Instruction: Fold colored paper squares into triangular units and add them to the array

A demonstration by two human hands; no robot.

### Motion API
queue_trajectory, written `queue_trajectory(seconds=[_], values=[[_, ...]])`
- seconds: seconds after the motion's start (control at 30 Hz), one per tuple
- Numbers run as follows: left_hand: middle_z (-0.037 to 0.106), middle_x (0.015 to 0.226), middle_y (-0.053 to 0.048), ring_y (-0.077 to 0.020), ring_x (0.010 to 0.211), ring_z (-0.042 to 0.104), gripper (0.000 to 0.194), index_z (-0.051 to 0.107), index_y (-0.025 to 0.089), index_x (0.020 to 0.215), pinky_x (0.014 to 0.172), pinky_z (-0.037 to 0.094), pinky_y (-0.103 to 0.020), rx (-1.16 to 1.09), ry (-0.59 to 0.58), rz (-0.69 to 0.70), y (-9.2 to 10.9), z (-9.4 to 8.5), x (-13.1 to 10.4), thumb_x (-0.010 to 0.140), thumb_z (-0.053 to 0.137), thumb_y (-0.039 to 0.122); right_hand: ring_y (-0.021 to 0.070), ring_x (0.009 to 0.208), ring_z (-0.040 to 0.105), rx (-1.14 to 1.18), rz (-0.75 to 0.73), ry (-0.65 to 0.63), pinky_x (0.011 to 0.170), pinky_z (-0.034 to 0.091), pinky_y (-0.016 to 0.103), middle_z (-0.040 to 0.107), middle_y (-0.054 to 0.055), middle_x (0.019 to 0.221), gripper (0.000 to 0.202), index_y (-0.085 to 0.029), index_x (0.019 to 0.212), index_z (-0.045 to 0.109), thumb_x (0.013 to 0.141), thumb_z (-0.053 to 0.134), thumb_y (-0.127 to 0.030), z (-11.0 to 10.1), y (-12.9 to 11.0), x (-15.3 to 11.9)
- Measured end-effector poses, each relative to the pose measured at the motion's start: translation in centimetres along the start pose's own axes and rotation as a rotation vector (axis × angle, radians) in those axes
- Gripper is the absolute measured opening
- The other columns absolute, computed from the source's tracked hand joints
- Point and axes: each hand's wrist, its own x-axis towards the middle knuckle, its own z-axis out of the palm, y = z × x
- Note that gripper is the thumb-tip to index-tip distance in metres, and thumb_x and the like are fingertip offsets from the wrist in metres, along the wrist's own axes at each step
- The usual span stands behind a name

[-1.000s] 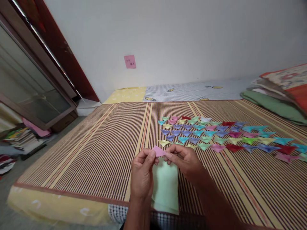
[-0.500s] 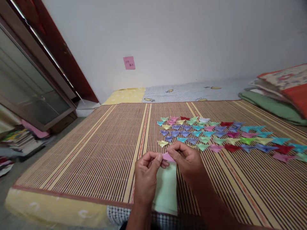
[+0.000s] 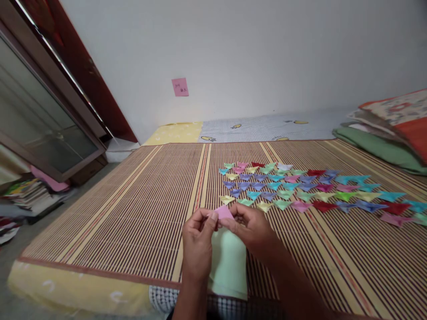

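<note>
Two bare hands at work above a striped mat (image 3: 133, 213), with the pale green sheet (image 3: 230, 262) serving as landmark. A small pink paper (image 3: 224, 212) was held at the far end of the green sheet; its height above the mat could not be told. The left hand (image 3: 197, 233) pinched its left side between thumb and fingers, and the right hand (image 3: 255, 226) gripped its right side likewise, so that the two hands stood close together with the paper between them. Beyond the green sheet and extending to its right lay rows of small folded paper shapes (image 3: 323, 206) in many colours. Far beyond the sheet, a pink note (image 3: 180, 87) was fixed to the wall (image 3: 233, 53); beyond it and well to the right rested a green cushion (image 3: 376, 149).
</note>
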Motion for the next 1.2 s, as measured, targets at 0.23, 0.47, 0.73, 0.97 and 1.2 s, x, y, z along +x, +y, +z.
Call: queue_trajectory(seconds=[0.23, 0.47, 0.73, 0.97, 1.2], values=[[0.058, 0.064, 0.002, -0.0129, 0.064, 0.052, 0.029, 0.063, 0.017, 0.069, 0.066, 0.043, -0.024, -0.092, 0.001, -0.039, -0.7, -0.3, 0.3, 0.09, 0.073, 0.034, 0.0146, 0.067, 0.058, -0.041, -0.041, -0.046, 0.064, 0.043, 0.027, 0.067, 0.0, 0.07, 0.023, -0.018, 0.076, 0.07, 0.094, 0.064, -0.032, 0.3, -0.3, -0.3], [0.065, 0.071, 0.0, -0.0141, 0.069, 0.058, 0.025, 0.067, 0.017, 0.076, 0.07, 0.048, -0.024, -0.103, -0.019, -0.051, 0.0, -0.4, 0.4, 0.088, 0.075, 0.038, 0.0131, 0.06, 0.056, 0.105, 0.051, -0.108, 0.059, 0.045, 0.026, 0.062, -0.001, 0.066, 0.03, -0.018, 0.073, 0.065, 0.094, 0.062, -0.04, -0.3, 0.3, 0.3], [0.077, 0.098, -0.007, -0.0209, 0.088, 0.069, 0.036, 0.072, 0.021, 0.125, 0.088, 0.054, -0.036, -0.028, -0.121, 0.027, 0.7, -0.5, -0.1, 0.092, 0.072, 0.034, 0.0125, 0.059, 0.054, 0.329, 0.109, -0.155, 0.058, 0.044, 0.026, 0.061, 0.0, 0.065, 0.04, -0.017, 0.08, 0.07, 0.095, 0.062, -0.053, 0.2, 0.8, 0.2], [0.076, 0.106, -0.009, -0.0198, 0.086, 0.068, 0.034, 0.07, 0.021, 0.13, 0.078, 0.056, -0.034, -0.054, -0.164, 0.005, 0.5, -0.1, -0.3, 0.099, 0.063, 0.035, 0.0124, 0.06, 0.056, 0.375, 0.125, -0.155, 0.06, 0.044, 0.027, 0.063, 0.001, 0.068, 0.041, -0.016, 0.079, 0.072, 0.094, 0.065, -0.054, 0.6, 1.1, 0.3], [0.073, 0.089, -0.005, -0.0151, 0.069, 0.063, 0.036, 0.069, 0.024, 0.131, 0.064, 0.053, -0.027, -0.172, -0.172, -0.024, 0.2, 0.1, -0.5, 0.098, 0.064, 0.039, 0.0118, 0.062, 0.057, 0.583, 0.184, -0.188, 0.059, 0.043, 0.025, 0.063, 0.001, 0.071, 0.037, -0.016, 0.078, 0.071, 0.091, 0.071, -0.05, 1.2, 1.5, 0.2]])
